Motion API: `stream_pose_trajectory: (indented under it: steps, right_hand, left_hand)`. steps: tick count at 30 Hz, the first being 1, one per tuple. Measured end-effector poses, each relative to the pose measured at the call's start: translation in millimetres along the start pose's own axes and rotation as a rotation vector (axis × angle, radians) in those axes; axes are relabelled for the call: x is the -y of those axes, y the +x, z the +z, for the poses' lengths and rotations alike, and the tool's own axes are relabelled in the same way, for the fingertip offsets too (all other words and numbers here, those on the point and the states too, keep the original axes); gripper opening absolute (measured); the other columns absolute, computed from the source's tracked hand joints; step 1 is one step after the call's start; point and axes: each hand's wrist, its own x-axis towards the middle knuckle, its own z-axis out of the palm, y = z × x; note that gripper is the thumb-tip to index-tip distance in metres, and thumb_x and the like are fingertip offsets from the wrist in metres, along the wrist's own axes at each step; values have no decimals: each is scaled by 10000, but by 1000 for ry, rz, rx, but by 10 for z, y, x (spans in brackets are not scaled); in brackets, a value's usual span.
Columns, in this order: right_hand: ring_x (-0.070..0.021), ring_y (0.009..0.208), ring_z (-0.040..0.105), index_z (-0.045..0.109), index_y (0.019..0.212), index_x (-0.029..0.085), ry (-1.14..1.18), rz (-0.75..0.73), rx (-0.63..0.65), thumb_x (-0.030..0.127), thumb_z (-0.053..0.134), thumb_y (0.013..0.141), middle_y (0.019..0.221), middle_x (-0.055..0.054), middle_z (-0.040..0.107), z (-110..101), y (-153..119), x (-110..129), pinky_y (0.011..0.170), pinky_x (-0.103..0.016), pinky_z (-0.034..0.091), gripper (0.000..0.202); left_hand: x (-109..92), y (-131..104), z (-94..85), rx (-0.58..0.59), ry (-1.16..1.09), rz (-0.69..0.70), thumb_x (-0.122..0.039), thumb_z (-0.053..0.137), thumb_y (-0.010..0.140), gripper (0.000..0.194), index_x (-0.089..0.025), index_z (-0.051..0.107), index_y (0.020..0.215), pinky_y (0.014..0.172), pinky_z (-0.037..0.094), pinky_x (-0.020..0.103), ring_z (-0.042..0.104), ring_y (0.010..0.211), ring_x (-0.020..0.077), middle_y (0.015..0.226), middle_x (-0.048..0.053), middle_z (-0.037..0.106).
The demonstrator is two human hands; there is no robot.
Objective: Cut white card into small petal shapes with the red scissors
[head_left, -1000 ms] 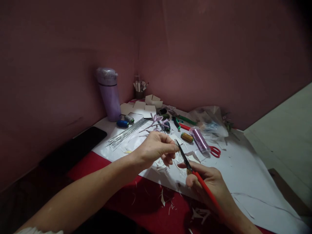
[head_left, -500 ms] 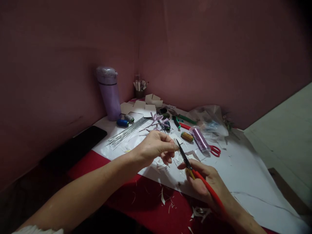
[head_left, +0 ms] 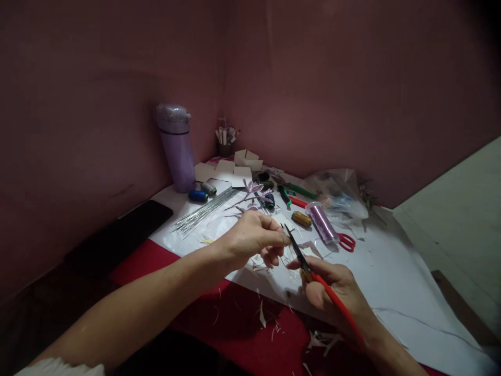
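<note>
Orange-red-handled scissors point(head_left: 300, 256) are in my right hand point(head_left: 336, 292), its fingers closed around the handles. Their dark blades point up and to the left, with the tips slightly apart. Right at the blades, my left hand point(head_left: 262, 237) pinches thumb against fingertips. Whatever it holds there is too small and hidden to name. Beneath both hands lie white paper scraps point(head_left: 261, 263). Just beyond the left hand stands a purple wire-like flower sprig point(head_left: 253, 189).
Thin metal wires point(head_left: 205, 211), a blue thread spool point(head_left: 198, 196), a gold spool point(head_left: 301, 219) and a purple spool point(head_left: 323, 224) lie on white paper point(head_left: 383, 266). Red-handled scissors point(head_left: 346, 242), green-handled pliers point(head_left: 299, 189) and a plastic bag point(head_left: 340, 190) sit right. A purple bottle point(head_left: 178, 151) stands left.
The scissor tips now show a small gap where they looked closed before. Both hands have shifted very slightly to the right, along with a small move of the whole view.
</note>
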Motion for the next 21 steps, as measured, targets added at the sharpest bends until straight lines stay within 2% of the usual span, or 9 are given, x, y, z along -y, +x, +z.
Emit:
stream_pose_trajectory:
  steps: [4, 11, 16, 21]
  right_hand:
    - [-104, 454, 306, 671, 830, 145, -4, -40, -19, 404, 605, 741, 465, 40, 462, -2, 8, -15, 423, -218, 270, 282]
    - [-98, 440, 366, 680, 907, 163, 4, -14, -13, 244, 623, 736, 450, 55, 560, -25, 8, -66, 448, -207, 319, 198]
    - [-90, 434, 335, 694, 888, 159, -9, -32, -14, 239, 629, 731, 434, 60, 552, -47, 3, -66, 435, -209, 293, 187]
    - [-89, 426, 306, 702, 846, 159, -51, -33, -64, 189, 636, 672, 417, 65, 522, -26, 8, -50, 419, -217, 266, 189]
  left_hand:
    - [-7, -6, 2, 1, 1, -1, -134, 628, 661, 150, -113, 551, 534, 383, 384, 202, 495, 369, 82, 449, 4, 540]
    - [11, -3, -6, 11, -11, -1, -133, 631, 654, 149, -112, 551, 530, 380, 389, 203, 501, 370, 89, 437, 2, 536]
    - [13, -4, -1, 4, -19, -9, -139, 639, 654, 164, -115, 546, 520, 374, 386, 208, 497, 362, 91, 440, 1, 531]
    - [-6, -11, 4, 0, -9, -13, -134, 638, 654, 162, -117, 545, 522, 377, 386, 208, 502, 370, 92, 446, 4, 534]
